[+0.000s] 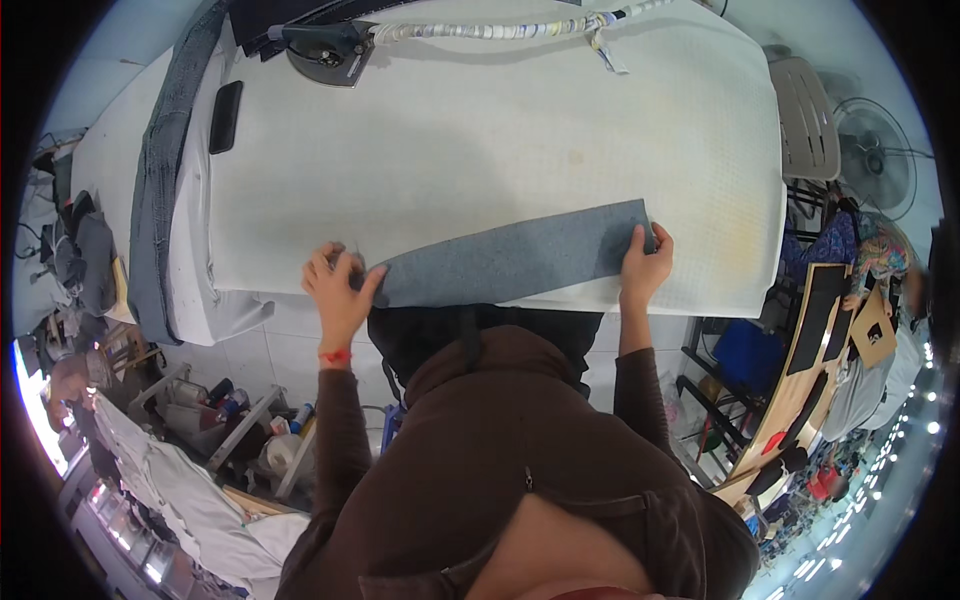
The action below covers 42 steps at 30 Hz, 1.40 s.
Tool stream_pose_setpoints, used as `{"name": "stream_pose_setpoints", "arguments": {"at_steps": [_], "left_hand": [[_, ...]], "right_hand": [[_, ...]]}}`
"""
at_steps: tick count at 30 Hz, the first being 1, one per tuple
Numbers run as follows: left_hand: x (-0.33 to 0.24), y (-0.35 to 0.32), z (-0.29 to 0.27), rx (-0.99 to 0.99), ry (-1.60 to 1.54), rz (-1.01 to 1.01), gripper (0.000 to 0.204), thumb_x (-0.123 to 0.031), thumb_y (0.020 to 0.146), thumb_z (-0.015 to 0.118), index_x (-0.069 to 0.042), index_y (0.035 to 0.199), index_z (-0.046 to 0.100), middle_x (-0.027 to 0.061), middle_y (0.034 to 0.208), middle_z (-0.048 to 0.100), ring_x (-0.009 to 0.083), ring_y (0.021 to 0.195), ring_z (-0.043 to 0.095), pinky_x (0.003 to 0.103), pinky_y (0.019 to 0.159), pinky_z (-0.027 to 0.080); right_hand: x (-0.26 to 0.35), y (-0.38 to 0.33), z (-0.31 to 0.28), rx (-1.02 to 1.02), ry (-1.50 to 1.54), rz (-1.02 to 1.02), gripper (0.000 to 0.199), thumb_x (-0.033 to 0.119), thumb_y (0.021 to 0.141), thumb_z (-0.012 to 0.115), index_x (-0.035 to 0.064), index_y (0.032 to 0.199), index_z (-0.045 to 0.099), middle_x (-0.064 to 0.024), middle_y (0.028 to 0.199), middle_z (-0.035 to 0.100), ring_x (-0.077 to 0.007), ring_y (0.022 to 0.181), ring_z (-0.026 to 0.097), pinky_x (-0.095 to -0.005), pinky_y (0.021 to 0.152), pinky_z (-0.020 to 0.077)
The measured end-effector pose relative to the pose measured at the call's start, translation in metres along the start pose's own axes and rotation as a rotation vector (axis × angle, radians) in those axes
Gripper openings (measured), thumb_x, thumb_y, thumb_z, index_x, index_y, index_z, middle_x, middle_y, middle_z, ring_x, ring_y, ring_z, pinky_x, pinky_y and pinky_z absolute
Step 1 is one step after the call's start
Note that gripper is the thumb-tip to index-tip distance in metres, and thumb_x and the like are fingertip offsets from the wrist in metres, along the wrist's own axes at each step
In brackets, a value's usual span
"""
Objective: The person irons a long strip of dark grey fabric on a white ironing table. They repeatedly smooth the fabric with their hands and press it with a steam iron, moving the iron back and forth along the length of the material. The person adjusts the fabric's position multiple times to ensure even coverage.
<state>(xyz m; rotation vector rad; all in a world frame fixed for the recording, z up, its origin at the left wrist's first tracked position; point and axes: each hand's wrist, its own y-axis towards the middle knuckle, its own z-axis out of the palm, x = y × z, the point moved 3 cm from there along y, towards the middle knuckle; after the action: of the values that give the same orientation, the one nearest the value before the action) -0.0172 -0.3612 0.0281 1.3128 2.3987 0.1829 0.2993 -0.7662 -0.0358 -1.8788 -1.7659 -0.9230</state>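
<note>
A long strip of grey-blue denim-like cloth (510, 253) lies slantwise along the near edge of a white-covered table, its right end wider and farther from me. My right hand (647, 265) pinches that right end, thumb on top and fingers partly out of sight behind the edge. At the narrow left end, my left hand (340, 290) has its thumb against the cloth and its fingers curled, with a bit of dark cloth showing between them. A red band circles my left wrist.
An iron (330, 55) with a wrapped hose (490, 32) stands at the table's far left, near a black phone (226, 117). Folded dark cloth (160, 180) hangs along the left side. To the right are a chair (805, 118), a fan (877, 152) and another person (885, 250).
</note>
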Motion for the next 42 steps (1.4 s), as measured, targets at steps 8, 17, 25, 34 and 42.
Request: {"name": "stream_pose_setpoints", "arguments": {"at_steps": [8,17,25,34,42], "left_hand": [[0.066,0.005,-0.066,-0.084,-0.313,-0.382,0.035,-0.021,0.111,0.079,-0.003,0.094,0.056,0.0071,0.08,0.053,0.0165,0.07,0.045,0.038,0.06,0.039],[0.071,0.2,-0.2,0.417,-0.123,0.051,0.057,-0.024,0.078,0.102,-0.007,0.116,0.065,0.0077,0.086,0.057,0.0216,0.075,0.055,0.037,0.071,0.048],[0.058,0.097,-0.01,0.347,-0.154,-0.105,0.074,-0.044,0.098,0.086,-0.019,0.163,0.062,0.0122,0.174,0.055,0.0357,0.162,0.048,0.068,0.135,0.028],[0.117,-0.002,0.019,0.058,0.237,-0.421,0.061,-0.042,0.113,0.071,-0.019,0.168,0.058,0.0169,0.181,0.045,0.0398,0.168,0.039,0.07,0.133,0.028],[0.232,-0.071,-0.023,-0.162,0.14,-0.728,0.058,-0.049,0.097,0.09,-0.01,0.137,0.073,0.0164,0.149,0.061,0.0462,0.141,0.054,0.058,0.117,0.049]], "right_hand": [[0.146,0.035,-0.06,0.12,0.294,-0.343,0.022,0.018,0.112,0.077,-0.0046,0.11,0.076,-0.0067,0.094,0.075,-0.0161,0.082,0.069,-0.0346,0.077,0.0573],[0.172,0.017,-0.019,0.297,0.517,-0.02,0.024,0.024,0.116,0.074,0.001,0.11,0.07,-0.0023,0.084,0.066,-0.0072,0.057,0.057,-0.0282,0.043,0.0462],[0.042,0.015,0.028,0.337,0.211,0.051,0.022,0.017,0.109,0.081,-0.004,0.11,0.077,-0.0057,0.093,0.075,-0.0123,0.085,0.066,-0.031,0.082,0.0569],[0.031,0.056,0.001,0.354,0.035,0.013,0.025,0.019,0.107,0.084,-0.0057,0.11,0.079,-0.0065,0.088,0.077,-0.0109,0.08,0.065,-0.0286,0.076,0.0537],[0.009,0.072,0.011,0.268,0.214,-0.103,0.024,0.02,0.108,0.084,-0.0031,0.113,0.08,-0.0036,0.09,0.076,-0.0113,0.08,0.064,-0.0304,0.076,0.0534]]}}
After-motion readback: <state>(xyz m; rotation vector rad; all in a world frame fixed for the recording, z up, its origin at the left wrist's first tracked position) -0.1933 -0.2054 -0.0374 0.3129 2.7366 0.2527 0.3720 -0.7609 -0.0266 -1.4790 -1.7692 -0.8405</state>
